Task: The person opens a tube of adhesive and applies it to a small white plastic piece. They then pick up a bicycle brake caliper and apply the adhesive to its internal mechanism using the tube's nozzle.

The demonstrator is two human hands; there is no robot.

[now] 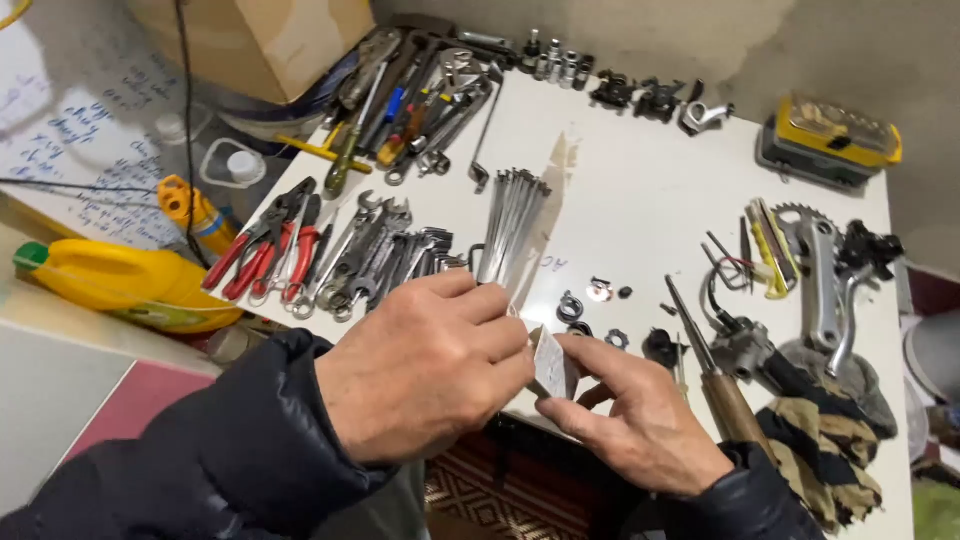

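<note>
White tabletop [640, 200] takes up most of the view, and it's loaded with tools. Off its left edge lies a yellow jug [110, 280] on its side. Along the far end there's a heap of mixed hand tools [420, 100], then closer in a row of wrenches [375, 255] with red-handled pliers [265, 245] just beside them, and a bundle of thin metal spokes [512, 220] fanned out near the middle. On the right side sits a bike crank arm with chainring [820, 265] and a striped rag [820, 440] under some parts.

Both hands are at the near edge — left hand [425, 370] has its grip curled closed, fingers pressed onto the top of a small pale folded card [553, 365], and right hand [640, 425] pinches the same card from below, between thumb and forefinger. The card is held just above the tabletop edge, between the two hands. A wooden-handled awl [715, 375] lies just right of the right hand, and a few small washers and nuts [590, 310] are scattered just beyond the fingertips.
</note>
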